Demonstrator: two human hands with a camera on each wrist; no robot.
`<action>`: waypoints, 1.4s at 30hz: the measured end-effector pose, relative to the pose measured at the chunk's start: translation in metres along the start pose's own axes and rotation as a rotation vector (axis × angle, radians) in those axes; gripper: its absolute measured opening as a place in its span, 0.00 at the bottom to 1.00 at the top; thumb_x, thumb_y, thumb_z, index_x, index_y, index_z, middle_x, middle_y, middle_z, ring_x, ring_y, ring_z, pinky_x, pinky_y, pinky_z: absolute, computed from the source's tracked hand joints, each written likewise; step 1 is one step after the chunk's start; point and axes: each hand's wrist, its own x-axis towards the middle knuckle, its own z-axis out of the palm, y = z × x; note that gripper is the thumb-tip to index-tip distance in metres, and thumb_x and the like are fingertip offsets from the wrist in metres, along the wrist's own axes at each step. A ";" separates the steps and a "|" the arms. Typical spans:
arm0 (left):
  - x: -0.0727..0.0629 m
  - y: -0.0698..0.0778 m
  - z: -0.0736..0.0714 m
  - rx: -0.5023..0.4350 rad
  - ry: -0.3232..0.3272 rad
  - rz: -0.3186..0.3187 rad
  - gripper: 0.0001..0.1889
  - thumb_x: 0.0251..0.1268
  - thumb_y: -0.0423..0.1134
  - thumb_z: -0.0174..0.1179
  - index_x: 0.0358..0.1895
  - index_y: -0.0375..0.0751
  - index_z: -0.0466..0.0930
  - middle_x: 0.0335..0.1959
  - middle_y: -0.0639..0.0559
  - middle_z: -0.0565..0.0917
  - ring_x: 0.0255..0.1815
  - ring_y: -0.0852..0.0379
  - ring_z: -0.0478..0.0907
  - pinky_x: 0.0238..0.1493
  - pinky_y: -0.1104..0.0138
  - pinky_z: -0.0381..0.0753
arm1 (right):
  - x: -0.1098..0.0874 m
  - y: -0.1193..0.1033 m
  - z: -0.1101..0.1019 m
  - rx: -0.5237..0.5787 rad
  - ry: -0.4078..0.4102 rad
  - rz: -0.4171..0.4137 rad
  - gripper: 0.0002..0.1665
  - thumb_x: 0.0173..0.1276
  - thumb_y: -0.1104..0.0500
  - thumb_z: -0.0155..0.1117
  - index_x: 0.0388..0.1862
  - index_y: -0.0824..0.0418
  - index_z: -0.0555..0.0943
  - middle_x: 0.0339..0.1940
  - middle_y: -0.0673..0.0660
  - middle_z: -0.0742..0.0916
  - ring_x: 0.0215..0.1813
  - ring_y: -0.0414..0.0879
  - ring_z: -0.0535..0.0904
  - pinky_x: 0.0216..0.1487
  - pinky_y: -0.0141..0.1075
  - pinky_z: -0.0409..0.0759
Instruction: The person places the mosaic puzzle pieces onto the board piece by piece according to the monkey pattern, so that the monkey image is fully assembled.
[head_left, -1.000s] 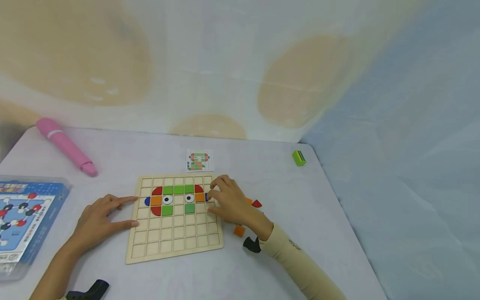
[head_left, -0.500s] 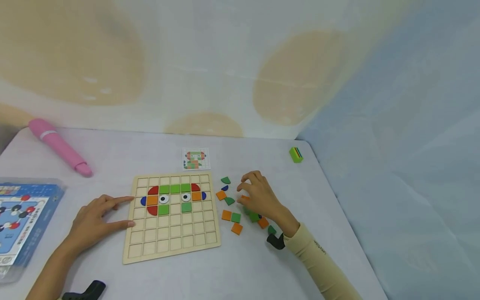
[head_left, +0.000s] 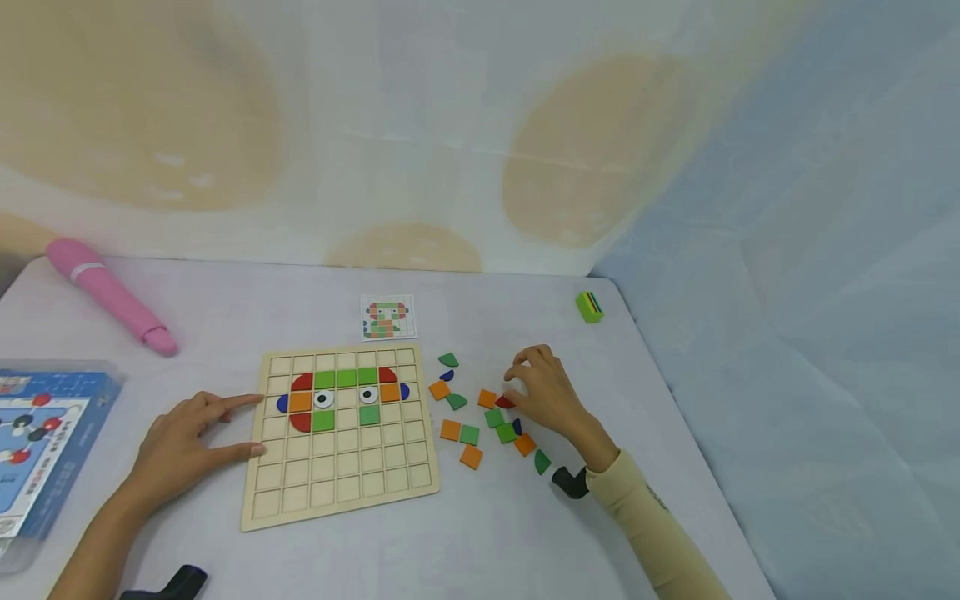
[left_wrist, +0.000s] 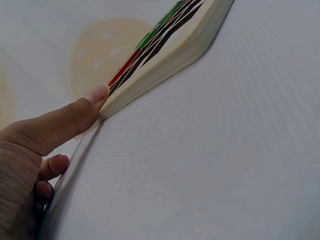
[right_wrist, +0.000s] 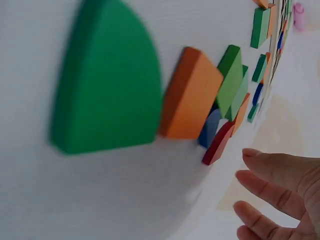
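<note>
A wooden grid board [head_left: 337, 492] lies on the table, with red, green, orange and blue pieces and two eye tiles set in its upper rows. My left hand [head_left: 183, 437] touches the board's left edge with thumb and index fingertip, both fairly straight and spread apart. The left wrist view has the thumb [left_wrist: 75, 115] at the board's corner. To the right of the board, my right hand [head_left: 551, 392] hovers beside a red quarter-round piece [head_left: 506, 402]. Its fingers are loosely bent, and in the right wrist view nothing sits between them; the red piece [right_wrist: 218, 144] lies just beyond the fingertips.
Loose orange squares [head_left: 471, 457], green squares [head_left: 469, 435] and green quarter-rounds [head_left: 542, 461] lie scattered right of the board. A pattern card [head_left: 387, 317] lies behind it. A green striped block [head_left: 589, 307], a pink stick-shaped object [head_left: 112, 296] and a blue box [head_left: 60, 467] stand farther out.
My right hand has left the board's right edge, moving right over the loose pieces to the red one. The blue piece at that edge now shows in its cell. My left hand keeps its place.
</note>
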 end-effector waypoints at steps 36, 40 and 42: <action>-0.002 -0.003 -0.002 -0.016 0.022 0.017 0.38 0.47 0.61 0.74 0.63 0.49 0.79 0.37 0.50 0.72 0.34 0.53 0.63 0.40 0.53 0.57 | 0.035 -0.071 0.015 -0.094 0.000 -0.505 0.12 0.61 0.51 0.75 0.38 0.57 0.89 0.52 0.53 0.80 0.61 0.49 0.69 0.61 0.42 0.71; -0.001 -0.004 0.001 -0.026 0.026 0.031 0.37 0.47 0.61 0.74 0.63 0.50 0.79 0.37 0.51 0.73 0.35 0.54 0.63 0.39 0.54 0.57 | 0.043 -0.096 0.025 -0.151 -0.036 -0.577 0.13 0.64 0.49 0.73 0.39 0.57 0.89 0.53 0.52 0.80 0.62 0.48 0.69 0.62 0.41 0.71; -0.002 -0.004 0.000 -0.026 0.028 0.035 0.37 0.47 0.61 0.74 0.63 0.51 0.79 0.37 0.51 0.73 0.35 0.54 0.63 0.39 0.55 0.57 | 0.047 -0.104 0.028 -0.184 -0.049 -0.598 0.13 0.65 0.49 0.71 0.41 0.56 0.89 0.54 0.52 0.79 0.63 0.48 0.68 0.63 0.41 0.71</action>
